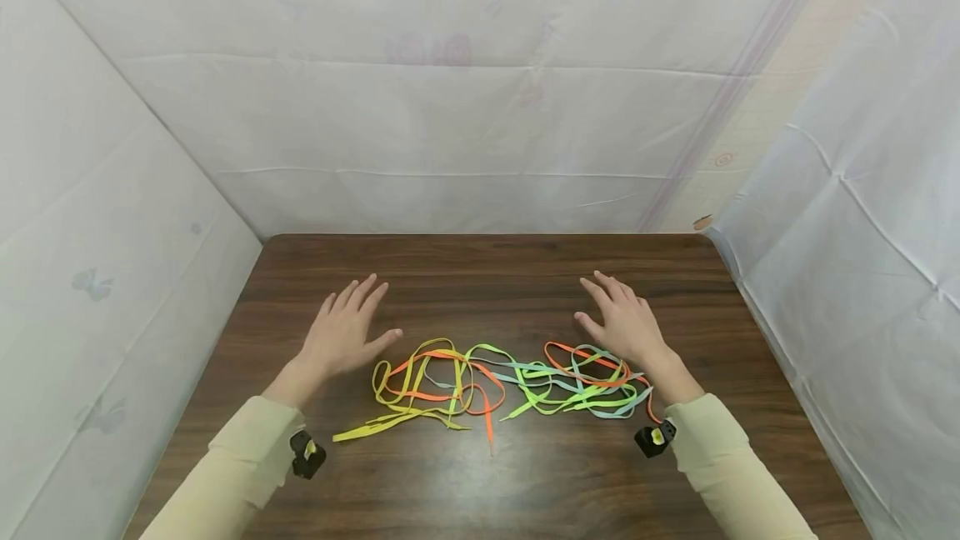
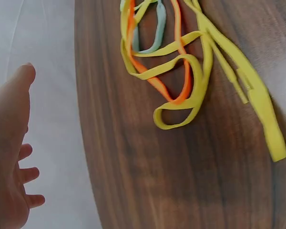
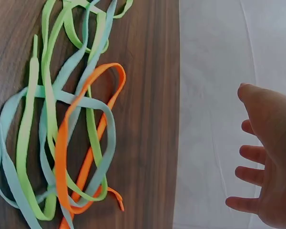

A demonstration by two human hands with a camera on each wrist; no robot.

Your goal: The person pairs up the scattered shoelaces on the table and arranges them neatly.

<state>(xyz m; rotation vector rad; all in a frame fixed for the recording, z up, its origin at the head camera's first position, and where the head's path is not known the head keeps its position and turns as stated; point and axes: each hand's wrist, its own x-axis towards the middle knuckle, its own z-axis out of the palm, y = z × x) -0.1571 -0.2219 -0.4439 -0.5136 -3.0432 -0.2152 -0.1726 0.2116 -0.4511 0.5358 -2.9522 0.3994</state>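
Flat shoelaces lie loosely tangled across the middle of the table. The yellow shoelace (image 2: 250, 76) is on the left, its doubled end pointing to the near left. An orange shoelace (image 1: 490, 423) loops through it, and orange shows again in the right-hand tangle. Light green (image 3: 22, 148) and pale blue (image 3: 112, 138) shoelaces cross one another on the right. My left hand (image 1: 341, 332) hovers beyond the yellow loops, fingers spread, holding nothing. Over the far right of the tangle, my right hand (image 1: 626, 323) is likewise spread and holds nothing. Neither hand appears to touch the laces.
The dark wood-grain table (image 1: 420, 490) has rounded far corners. White sheeting (image 1: 420, 123) hangs behind it and along both sides. A small black device (image 1: 306, 454) is strapped at the left wrist, another black device (image 1: 654, 438) at the right.
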